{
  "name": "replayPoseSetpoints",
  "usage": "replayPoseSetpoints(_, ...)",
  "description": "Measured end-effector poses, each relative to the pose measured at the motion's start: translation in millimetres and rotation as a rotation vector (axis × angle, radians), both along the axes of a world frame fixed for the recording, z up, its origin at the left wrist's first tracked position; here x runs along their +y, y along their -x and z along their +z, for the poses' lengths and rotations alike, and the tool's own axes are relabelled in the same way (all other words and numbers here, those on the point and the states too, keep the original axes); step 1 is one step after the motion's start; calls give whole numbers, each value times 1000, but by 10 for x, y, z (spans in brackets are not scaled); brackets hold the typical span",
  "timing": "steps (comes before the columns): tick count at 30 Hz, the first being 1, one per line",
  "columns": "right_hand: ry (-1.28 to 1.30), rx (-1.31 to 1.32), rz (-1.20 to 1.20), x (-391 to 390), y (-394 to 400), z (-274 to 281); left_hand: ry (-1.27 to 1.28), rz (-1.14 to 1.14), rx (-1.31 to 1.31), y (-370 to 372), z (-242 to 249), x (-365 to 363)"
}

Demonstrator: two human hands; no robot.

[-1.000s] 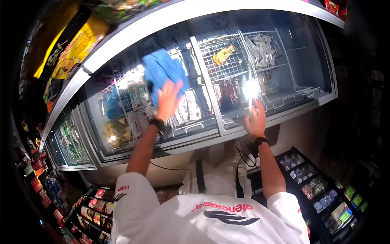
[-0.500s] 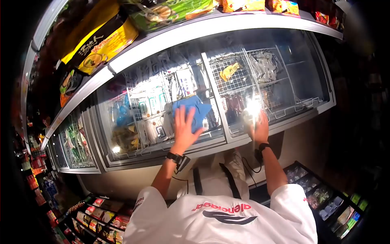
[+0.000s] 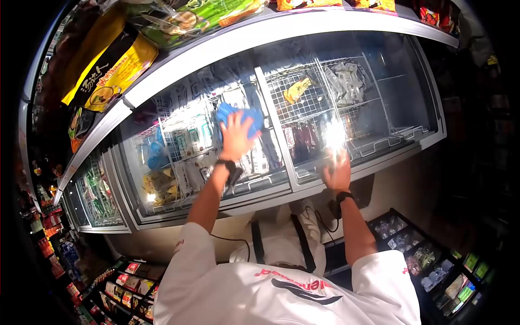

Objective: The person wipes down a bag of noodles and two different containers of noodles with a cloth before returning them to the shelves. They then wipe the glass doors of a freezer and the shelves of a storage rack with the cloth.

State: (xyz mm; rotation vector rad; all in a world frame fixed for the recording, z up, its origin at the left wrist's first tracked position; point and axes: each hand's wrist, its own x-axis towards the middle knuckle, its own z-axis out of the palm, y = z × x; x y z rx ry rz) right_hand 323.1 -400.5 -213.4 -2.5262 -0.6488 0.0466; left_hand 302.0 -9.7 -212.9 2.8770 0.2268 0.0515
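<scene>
My left hand (image 3: 238, 140) presses a blue cloth (image 3: 232, 114) onto the glass lid (image 3: 265, 173) of a chest freezer, its fingers spread over the fabric. The cloth is partly hidden under the palm. At the freezer's front edge, right of the lid divider, is my right hand (image 3: 337, 174). A bright glare (image 3: 335, 138) covers its fingertips, so whether they hold anything cannot be made out. Beneath the glass, wire baskets (image 3: 295, 111) hold packets, among them a yellow pack (image 3: 297, 90) and white packs (image 3: 187, 141).
Above the freezer runs a white-edged shelf (image 3: 227, 51) with a yellow noodle bag (image 3: 111, 67) and green bags (image 3: 208, 19). Low racks of packaged goods stand at lower left (image 3: 130, 284) and lower right (image 3: 417, 254). Another glass-topped freezer section (image 3: 100, 189) is at left.
My left hand and the blue cloth have slid up and to the left over the glass. The right hand has shifted slightly left and down, and the view has shifted a little.
</scene>
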Motion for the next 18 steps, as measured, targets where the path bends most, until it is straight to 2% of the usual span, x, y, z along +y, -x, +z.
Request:
replayPoseSetpoints(3, 9, 8, -14, 3, 7, -27, 32, -273, 68, 736, 110, -707)
replayPoseSetpoints(4, 3, 14, -14, 9, 6, -27, 40, -367, 75, 1011, 10, -924)
replayPoseSetpoints(6, 0, 12, -16, -6, -12, 9, 95, -437, 164, 1332, 140, -1205)
replayPoseSetpoints(10, 11, 31, -30, 24, -23, 65, 37, -616, 265, 1099, -15, -782)
replayPoseSetpoints(12, 25, 42, -26, 19, -32, 56, 28, -401, 191, 677, 38, -398)
replayPoseSetpoints(13, 31, 46, -29, 15, -33, 54, -71, -241, 93, 443, -4, -175)
replayPoseSetpoints(14, 36, 51, -29, 9, -35, 53, -22, -84, -13, 205, -32, 97)
replayPoseSetpoints(16, 44, 58, -36, 16, -34, 33, -9, 148, -267, -252, -373, 663)
replayPoseSetpoints(18, -21, 63, -31, 13, -37, 9, -143, 266, -274, -505, -329, 782)
